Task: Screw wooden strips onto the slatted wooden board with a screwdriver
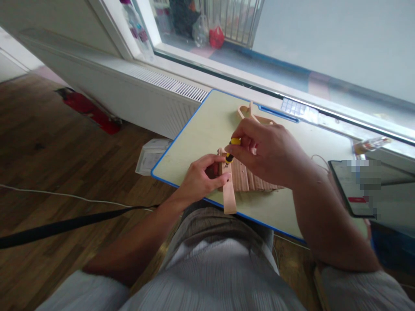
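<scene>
My right hand (262,147) is closed around a short yellow-and-black screwdriver (229,156), its lower end pointing down at a pale wooden strip (229,199). Thumb and fingers of my left hand (205,176) pinch the strip near the screwdriver's lower end. A small dark spot, perhaps a hole or screw, shows on the strip beside the left thumb. The strip lies across the left end of a ridged brown wooden piece (251,178) and sticks out past the table's near edge. My right hand and forearm cover part of the ridged piece.
The pale table (194,142) has a blue rim. Behind my right hand lies a curved wooden frame (244,111). A tablet or phone (352,190) stands at the right. Beyond are a radiator (168,84) and window; a red fire extinguisher (90,110) lies on the floor.
</scene>
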`<state>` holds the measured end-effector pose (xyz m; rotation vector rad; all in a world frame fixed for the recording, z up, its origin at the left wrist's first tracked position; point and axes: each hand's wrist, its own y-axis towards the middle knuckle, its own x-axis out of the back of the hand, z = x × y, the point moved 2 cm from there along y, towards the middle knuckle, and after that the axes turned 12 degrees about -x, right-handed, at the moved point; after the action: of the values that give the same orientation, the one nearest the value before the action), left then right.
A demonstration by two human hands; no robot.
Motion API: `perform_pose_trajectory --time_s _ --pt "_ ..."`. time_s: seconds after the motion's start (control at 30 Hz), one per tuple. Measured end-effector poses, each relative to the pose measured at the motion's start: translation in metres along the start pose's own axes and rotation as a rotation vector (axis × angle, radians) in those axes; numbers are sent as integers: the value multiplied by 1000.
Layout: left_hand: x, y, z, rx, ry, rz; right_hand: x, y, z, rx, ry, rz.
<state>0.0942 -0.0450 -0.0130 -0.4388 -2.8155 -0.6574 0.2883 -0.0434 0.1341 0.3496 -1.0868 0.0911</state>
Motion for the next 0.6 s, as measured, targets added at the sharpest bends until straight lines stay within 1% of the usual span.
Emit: perform_pose_trajectory --time_s 0.13,0.27,0.47,0.6 --pt "0 1 -3 28 -17 5 -11 5 -1 -44 11 -77" --pt "1 3 -4 27 -39 8 -17 7 -1 -43 28 -121" --pt "2 3 -1 16 -58 23 -20 7 0 -62 45 -148" --pt "3 3 2 -15 21 38 -23 8 -2 -65 56 -135"
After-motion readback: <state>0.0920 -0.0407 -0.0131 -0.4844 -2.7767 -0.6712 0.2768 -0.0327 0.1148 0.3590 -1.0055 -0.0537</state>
